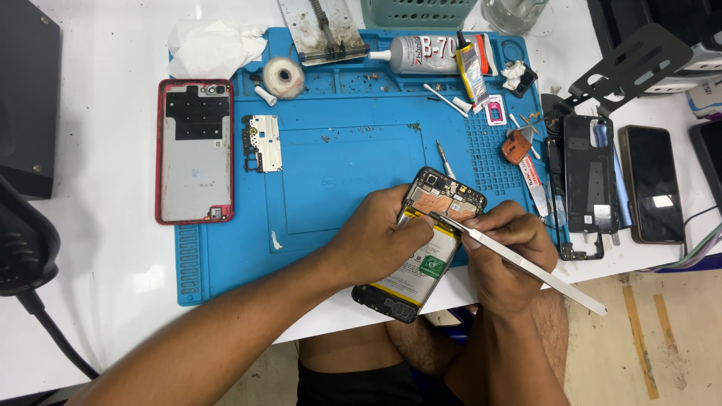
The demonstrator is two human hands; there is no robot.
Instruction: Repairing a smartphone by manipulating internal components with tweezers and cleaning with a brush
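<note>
Gripping the opened phone (421,248) at its left side, your left hand (376,240) steadies it where it lies tilted at the front edge of the bench (113,286), its lower end jutting past that edge and its upper end on the blue mat (338,165). Your right hand (508,252) is clenched around the tweezers (519,259), whose tips touch the phone just below the copper-coloured board part, above the battery. A small screwdriver (445,159) lies on the mat just beyond the phone. Towards the bench's left edge rests a red back cover (194,150), with a small white plate (265,143) beside it. A glue tube (421,54) lies along the mat's far edge. Two dark phones (650,184) sit near the right edge.
</note>
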